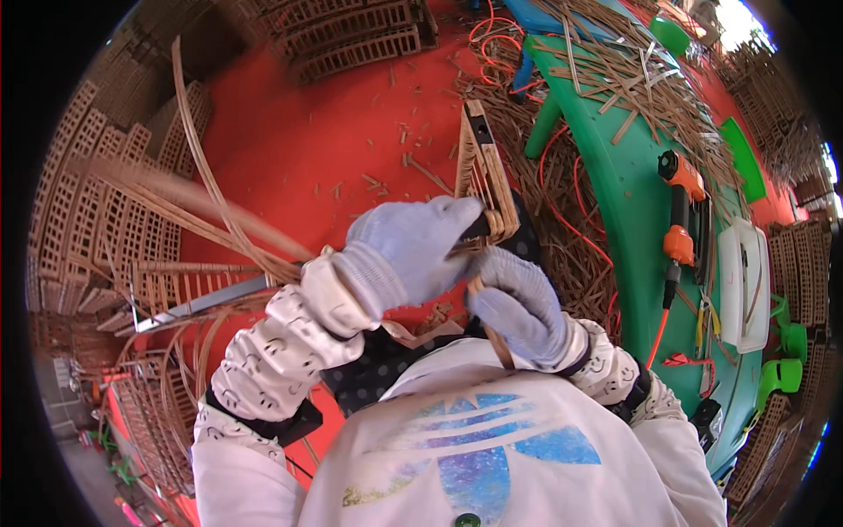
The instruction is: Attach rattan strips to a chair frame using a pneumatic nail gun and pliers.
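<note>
Both my hands wear pale grey-lilac gloves and meet in front of my chest. My left hand (408, 246) is closed, its fingertips against the near end of a slatted brown wooden frame (502, 198); what it grips is hidden under the palm. My right hand (522, 307), just below and to the right, is closed round a brown flat strip (500, 347) that sticks out below the fingers toward my shirt. Long, bending brown strips (206, 158) reach from behind my left wrist toward the upper left, some smeared by motion.
At right stands a green table (588, 132) with loose strips, an orange-black nail gun (680, 211) on a red hose, and a white tray (746, 285). Stacked slatted brown pieces (88, 193) fill the left. Scraps litter the red floor (290, 132).
</note>
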A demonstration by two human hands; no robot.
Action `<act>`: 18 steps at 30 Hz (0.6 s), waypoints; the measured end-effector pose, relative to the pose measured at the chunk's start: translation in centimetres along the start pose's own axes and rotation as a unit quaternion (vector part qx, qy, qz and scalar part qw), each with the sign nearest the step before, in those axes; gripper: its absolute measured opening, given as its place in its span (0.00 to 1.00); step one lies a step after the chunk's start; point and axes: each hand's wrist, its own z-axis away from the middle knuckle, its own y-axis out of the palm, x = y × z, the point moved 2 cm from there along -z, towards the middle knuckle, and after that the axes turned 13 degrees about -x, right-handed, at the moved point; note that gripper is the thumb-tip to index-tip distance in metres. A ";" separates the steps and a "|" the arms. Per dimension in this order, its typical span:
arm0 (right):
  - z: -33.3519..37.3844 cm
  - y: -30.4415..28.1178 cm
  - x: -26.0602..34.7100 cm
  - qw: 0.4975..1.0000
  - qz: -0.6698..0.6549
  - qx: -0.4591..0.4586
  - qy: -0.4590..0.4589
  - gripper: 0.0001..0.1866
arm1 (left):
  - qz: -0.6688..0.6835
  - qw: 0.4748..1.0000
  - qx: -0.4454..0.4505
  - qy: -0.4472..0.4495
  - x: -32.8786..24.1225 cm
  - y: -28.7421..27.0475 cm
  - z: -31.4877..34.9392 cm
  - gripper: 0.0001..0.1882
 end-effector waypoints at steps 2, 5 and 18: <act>-0.2 1.0 0.3 0.992 -0.062 -0.082 0.070 0.05 | -0.049 0.997 0.035 -0.038 0.0 0.6 -0.4 0.20; -0.4 2.1 1.3 0.984 -0.052 -0.122 0.118 0.05 | -0.079 0.995 0.047 -0.037 -0.1 0.7 -0.7 0.16; -4.2 -1.2 5.9 0.990 -0.057 -0.068 0.107 0.04 | -0.031 0.997 -0.054 -0.034 -0.2 0.6 0.3 0.16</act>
